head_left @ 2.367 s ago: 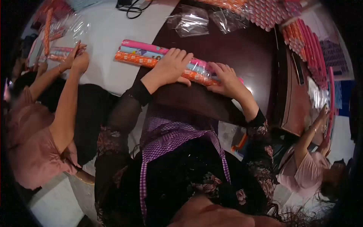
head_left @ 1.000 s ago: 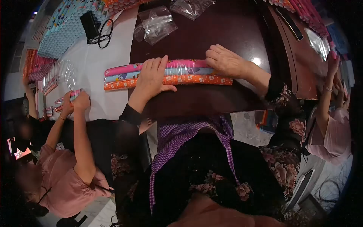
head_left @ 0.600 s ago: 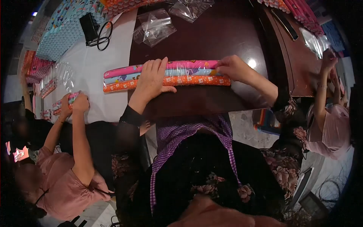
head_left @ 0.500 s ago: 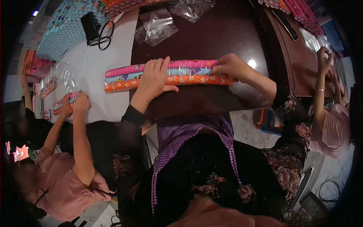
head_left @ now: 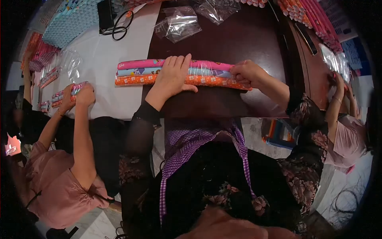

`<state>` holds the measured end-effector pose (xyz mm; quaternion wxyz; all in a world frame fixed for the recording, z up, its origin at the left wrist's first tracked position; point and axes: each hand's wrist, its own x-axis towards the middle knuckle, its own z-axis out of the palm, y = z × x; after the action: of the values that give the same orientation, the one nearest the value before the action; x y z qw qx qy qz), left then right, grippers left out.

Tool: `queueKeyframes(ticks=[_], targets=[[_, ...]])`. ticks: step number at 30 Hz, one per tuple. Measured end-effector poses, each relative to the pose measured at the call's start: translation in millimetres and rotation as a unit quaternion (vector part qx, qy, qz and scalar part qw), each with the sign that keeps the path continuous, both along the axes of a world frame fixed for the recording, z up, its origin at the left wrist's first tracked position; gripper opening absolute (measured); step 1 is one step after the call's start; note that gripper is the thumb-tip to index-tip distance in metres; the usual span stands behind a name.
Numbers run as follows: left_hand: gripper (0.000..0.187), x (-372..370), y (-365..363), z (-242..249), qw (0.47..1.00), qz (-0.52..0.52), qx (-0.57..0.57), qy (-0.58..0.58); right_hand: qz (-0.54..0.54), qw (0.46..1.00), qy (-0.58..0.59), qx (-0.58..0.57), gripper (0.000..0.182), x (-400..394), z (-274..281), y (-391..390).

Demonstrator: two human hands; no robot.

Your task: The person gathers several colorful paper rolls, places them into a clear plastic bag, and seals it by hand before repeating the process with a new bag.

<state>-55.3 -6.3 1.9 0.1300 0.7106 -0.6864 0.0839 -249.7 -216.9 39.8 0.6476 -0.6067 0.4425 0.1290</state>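
Three rolls of wrapping paper lie side by side across the table in a clear plastic sleeve (head_left: 207,71): a pink roll (head_left: 137,63), a light blue roll (head_left: 137,71) and an orange roll (head_left: 133,80). My left hand (head_left: 174,76) lies flat across the middle of the bundle and presses it down. My right hand (head_left: 247,73) pinches the plastic at the bundle's right end. The left half of the bundle rests on a white sheet (head_left: 111,44), the right half on the dark wooden tabletop (head_left: 238,36).
Empty clear bags (head_left: 179,24) lie beyond the bundle, and a black device with a cable (head_left: 110,18) sits on the white sheet. Stacks of rolls (head_left: 314,20) fill the far edges. A person in pink (head_left: 75,99) handles rolls at left; another person (head_left: 342,115) works at right.
My right hand slid from flat on top of the bundle to its right end and closed on the plastic there. My left hand has stayed pressed on the middle.
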Motion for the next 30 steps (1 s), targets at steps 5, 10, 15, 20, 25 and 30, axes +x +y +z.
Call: queueKeyframes(ticks=[5,10,15,20,25,30], targets=[[0.112,0.8,1.5,-2.1,1.000,0.008,0.008,0.004,-0.032,0.999,-0.018,0.009,0.009,-22.2,4.3,-5.6],[0.113,0.7,0.5,-1.1,0.999,0.016,0.027,0.007,-0.067,0.998,-0.012,-0.004,0.009,-53.8,-0.7,-27.2],[0.114,0.2,0.4,0.9,0.999,0.014,0.027,0.011,-0.117,0.992,-0.057,0.002,0.015,-91.4,-4.8,-42.9],[0.116,-1.9,-0.9,4.7,0.998,0.023,0.050,0.016,-0.178,0.979,-0.096,0.031,0.026,-145.8,-11.8,-72.3],[0.115,-0.7,-0.2,0.5,0.999,0.020,0.044,0.022,-0.199,0.960,-0.193,0.047,0.014,-154.2,-12.9,-53.9],[0.107,1.2,1.0,4.5,1.000,-0.013,0.002,0.000,-0.228,0.930,-0.288,0.023,0.023,-151.5,-33.4,-31.1]])
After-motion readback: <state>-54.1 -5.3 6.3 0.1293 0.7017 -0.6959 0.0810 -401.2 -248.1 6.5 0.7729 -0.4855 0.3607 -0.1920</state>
